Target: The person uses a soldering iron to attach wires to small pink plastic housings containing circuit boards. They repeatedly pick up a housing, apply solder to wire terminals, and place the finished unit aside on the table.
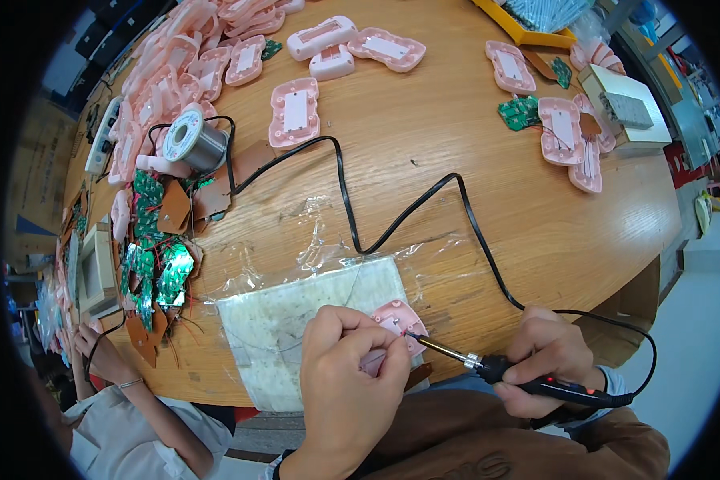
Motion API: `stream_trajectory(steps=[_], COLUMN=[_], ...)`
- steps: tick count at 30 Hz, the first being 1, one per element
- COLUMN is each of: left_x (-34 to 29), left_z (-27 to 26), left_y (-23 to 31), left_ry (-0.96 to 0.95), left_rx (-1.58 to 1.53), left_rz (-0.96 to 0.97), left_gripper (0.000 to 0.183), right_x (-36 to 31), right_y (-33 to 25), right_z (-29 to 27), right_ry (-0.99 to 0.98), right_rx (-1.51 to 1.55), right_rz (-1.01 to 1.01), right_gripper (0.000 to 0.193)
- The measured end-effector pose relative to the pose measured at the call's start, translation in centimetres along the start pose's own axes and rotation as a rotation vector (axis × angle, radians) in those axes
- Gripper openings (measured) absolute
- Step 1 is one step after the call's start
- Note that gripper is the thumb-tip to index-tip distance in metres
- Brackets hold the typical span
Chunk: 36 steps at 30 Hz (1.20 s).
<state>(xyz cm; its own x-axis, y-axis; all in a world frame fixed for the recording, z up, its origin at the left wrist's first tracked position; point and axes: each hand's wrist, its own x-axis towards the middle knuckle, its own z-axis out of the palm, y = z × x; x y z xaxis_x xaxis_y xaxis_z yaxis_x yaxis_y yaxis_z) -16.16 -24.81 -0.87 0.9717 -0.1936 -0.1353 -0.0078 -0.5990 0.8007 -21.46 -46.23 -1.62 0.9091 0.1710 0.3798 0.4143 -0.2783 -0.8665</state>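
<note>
A: What's each hand doing?
B: The right hand (548, 360) has its grip wrapped around one soldering iron (536, 382), its tip at one pink shell (414, 324) lying by the left hand (348, 360), over one white pad (268, 316). The left fingers are bunched there; I can't tell what they pinch.

A: How many shells besides that?
B: Four loose ones (294, 116) at the upper middle of the worktop (424, 128), four more (561, 130) at the right, some overlapping. The shell heap (160, 88) at the upper left is too tangled to count.

A: And boards?
B: Two green boards (518, 114) among the right-hand shells; the pile of green boards (148, 204) at the left overlaps too much for a number.

A: Reels, containers?
B: One spool (198, 146), wound with silvery wire. One yellow tray (548, 38), holding slender pale-blue pieces (540, 14). One wooden box (104, 298) at the left, contents unclear, near a co-worker's hand (100, 358).
</note>
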Motion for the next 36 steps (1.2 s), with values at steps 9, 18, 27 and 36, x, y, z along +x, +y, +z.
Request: stream_trajectory(steps=[9, 18, 27, 36], left_x=[0.1, 0.2, 0.5, 0.9], left_z=[0.0, 0.0, 0.0, -0.1], left_y=[-0.1, 0.3, 0.4, 1.0], left_ry=[0.003, 0.002, -0.009, -0.037], left_rx=[0.001, -0.004, -0.004, 0.062], left_rz=[-0.005, -0.03, -0.057, -0.097], left_gripper=[0.007, 0.006, 0.008, 0.012], right_x=[0.3, 0.3, 0.9, 1.2], right_y=[-0.6, -0.3, 0.3, 0.6], right_z=[-1.6, -1.2, -0.5, 0.0], right_ry=[0.094, 0.034, 0.023, 0.023], right_rx=[0.005, -0.024, 0.02, 0.076], right_rz=[-0.037, 0.001, -0.029, -0.007], right_gripper=[0.025, 0.023, 0.024, 0.023])
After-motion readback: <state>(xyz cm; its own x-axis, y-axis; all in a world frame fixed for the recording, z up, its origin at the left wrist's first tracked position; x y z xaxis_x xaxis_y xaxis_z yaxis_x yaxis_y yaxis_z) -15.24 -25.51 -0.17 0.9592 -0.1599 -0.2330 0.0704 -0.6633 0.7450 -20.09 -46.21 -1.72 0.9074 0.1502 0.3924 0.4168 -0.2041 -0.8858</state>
